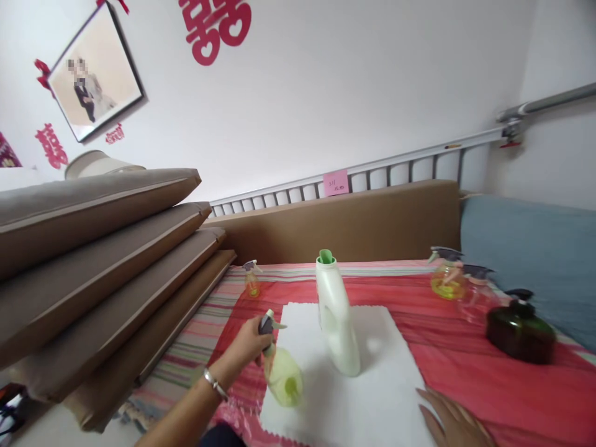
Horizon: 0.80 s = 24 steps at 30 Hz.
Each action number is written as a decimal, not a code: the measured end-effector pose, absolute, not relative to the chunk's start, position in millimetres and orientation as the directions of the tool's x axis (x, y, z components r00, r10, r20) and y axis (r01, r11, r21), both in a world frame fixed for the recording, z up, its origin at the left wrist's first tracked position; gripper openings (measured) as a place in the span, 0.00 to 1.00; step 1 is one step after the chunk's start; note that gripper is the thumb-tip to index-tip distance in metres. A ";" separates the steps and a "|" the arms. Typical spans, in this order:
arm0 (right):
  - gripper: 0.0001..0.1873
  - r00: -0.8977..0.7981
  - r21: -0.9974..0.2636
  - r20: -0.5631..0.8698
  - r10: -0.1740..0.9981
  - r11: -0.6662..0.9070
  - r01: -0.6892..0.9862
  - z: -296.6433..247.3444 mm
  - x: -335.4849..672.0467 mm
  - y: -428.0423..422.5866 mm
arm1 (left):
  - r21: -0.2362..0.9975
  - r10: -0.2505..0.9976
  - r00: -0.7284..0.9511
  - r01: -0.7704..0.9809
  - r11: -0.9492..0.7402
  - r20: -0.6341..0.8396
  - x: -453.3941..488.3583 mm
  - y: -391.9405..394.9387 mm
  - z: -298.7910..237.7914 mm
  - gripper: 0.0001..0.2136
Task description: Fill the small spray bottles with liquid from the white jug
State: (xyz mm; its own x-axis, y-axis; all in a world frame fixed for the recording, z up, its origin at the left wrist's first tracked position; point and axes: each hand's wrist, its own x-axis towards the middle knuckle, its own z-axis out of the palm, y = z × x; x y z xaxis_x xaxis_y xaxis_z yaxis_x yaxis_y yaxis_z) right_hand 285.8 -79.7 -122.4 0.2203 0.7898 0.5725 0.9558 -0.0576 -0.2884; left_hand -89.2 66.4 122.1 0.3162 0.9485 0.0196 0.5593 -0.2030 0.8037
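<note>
My left hand [255, 340] is closed round the neck of a spray bottle [285, 379], just below its grey-and-white trigger head. The see-through bottle is tilted over the left part of a white cloth [372, 403], with some yellow-green liquid at its base. Upright on the cloth, to the right of that bottle, stands a large white jug [336, 316] with a handle and a green piece in its mouth. At the lower right my right hand [456, 422] lies with its fingers stretched out, by the cloth's right edge, and holds nothing.
A small spray bottle [252, 280] stands at the back left. To the right are a spray bottle with yellow liquid [447, 279], a pinkish spray bottle [477, 298] and a dark green pump bottle [520, 329]. Stacked cushions [116, 273] rise on the left; a blue cushion [531, 261] leans right.
</note>
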 end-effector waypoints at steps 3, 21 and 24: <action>0.18 0.261 -0.336 0.530 0.807 -0.082 0.938 -95.5 280.8 -84.8 | 0.851 0.960 0.278 0.508 -0.132 -0.017 -73.7 35.2 99.6 0.09; 0.40 0.157 -0.732 0.357 0.921 0.172 0.659 -9.8 58.5 -51.5 | 0.985 0.982 0.165 0.157 0.065 -0.091 -33.2 -14.8 77.5 0.29; 0.35 0.210 -0.773 0.310 0.927 0.118 0.623 -12.7 63.0 -41.4 | 0.991 0.993 0.121 0.130 -0.009 -0.007 -41.4 -16.7 64.9 0.30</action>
State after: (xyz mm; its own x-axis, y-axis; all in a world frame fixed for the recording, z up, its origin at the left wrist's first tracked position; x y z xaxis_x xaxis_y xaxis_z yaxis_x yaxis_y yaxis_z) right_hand 63.0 -41.4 -12.7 0.2103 0.9270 0.3105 0.6228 0.1177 -0.7735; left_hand -41.4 -16.7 64.9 0.1211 0.9926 -0.0069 0.1299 -0.0090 0.9915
